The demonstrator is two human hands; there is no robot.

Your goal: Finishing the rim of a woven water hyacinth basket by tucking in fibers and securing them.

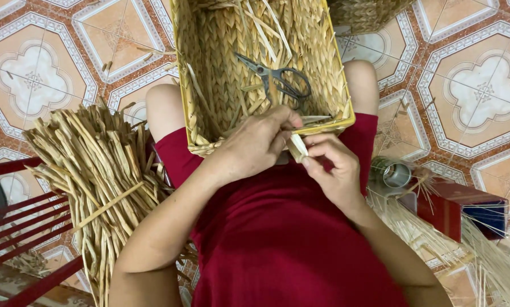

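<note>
Straw basket [221,85], half-woven, rests on the person's knees over a red skirt [283,239]. Left hand [255,145] grips the basket's near rim, fingers closed on the braid. Right hand [331,167] sits just beside it, fingers pinched on a pale flat strip [296,146] at the rim. Scissors [280,79] lie inside the basket. Bundle of braided straw [101,170] on the tiled floor [471,85] at left; metal can [392,173] and red box [448,207] at right.
</note>
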